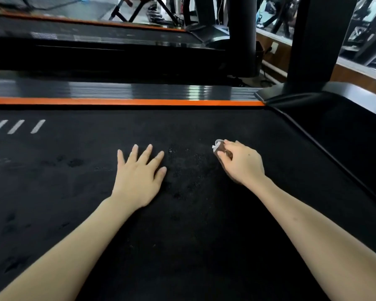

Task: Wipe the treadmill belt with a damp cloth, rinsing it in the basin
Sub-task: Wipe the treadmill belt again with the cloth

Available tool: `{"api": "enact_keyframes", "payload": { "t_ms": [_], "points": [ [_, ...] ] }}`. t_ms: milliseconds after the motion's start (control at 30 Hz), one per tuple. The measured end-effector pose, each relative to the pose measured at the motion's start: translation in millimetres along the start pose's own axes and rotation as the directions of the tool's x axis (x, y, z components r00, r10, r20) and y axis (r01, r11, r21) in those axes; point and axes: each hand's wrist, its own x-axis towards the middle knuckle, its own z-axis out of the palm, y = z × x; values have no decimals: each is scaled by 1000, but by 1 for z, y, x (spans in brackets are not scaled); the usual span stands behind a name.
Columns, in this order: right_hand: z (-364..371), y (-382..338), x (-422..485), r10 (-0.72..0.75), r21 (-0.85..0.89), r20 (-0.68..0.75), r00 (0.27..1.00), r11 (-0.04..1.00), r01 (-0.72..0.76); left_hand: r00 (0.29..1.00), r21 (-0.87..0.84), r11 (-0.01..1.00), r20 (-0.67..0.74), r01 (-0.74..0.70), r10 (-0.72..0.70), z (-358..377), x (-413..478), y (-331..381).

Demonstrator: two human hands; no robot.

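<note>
A: Starting at the right hand (pixel 241 164). Clamped on anything?
B: Curled round a small bunched cloth (pixel 221 149), brown, with a white edge poking out past the fingertips. Held low against the treadmill belt (pixel 74 192), toward its right side.

A: And the left hand (pixel 139 177)?
B: Flat, palm down on the belt, fingers straight and spread, holding nothing. Beside the right one but apart from it, and not touching the cloth.

A: Between the two?
B: A patch of wet-looking speckles (pixel 182 161) on the black weave. More dark blotches (pixel 74 162) further left on the belt.

A: Further out?
B: Slanted white dashes (pixel 15 126) printed at the belt's far left. Past the belt's far edge, an orange stripe (pixel 117 101), then a ribbed grey side rail (pixel 117 91). Off to the right, a smooth black motor cover (pixel 345 131) with a black upright post (pixel 313 40) rising from it.

A: Behind the rail?
B: A second treadmill (pixel 96 44) with the same orange trim, lying parallel. Beyond that, blurred gym frames (pixel 139 9), too soft to tell apart.
</note>
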Motion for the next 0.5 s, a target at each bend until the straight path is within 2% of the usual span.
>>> {"api": "enact_keyframes", "payload": {
  "t_ms": [167,233,267,333,400,500],
  "points": [
    [-3,-15,42,144,-16,23,989,990,-143,1000,-33,999,-8,-1,1,9,5,2],
    [-6,-27,40,120,-34,36,992,992,-119,1000,-28,1000,-12,-4,3,9,6,1],
    [-7,-33,29,61,-17,53,997,998,-60,1000,-24,1000,-14,-5,5,10,7,1],
    [-8,-43,-10,-168,93,40,985,982,164,999,-25,1000,-35,-4,3,11,8,0],
    [-14,-51,-61,-406,200,11,914,896,396,999,-22,1000,-42,-8,7,11,7,0],
    [-17,-44,-95,-556,312,-10,831,788,531,999,-16,1000,-50,-9,9,12,7,1]
  ]
}}
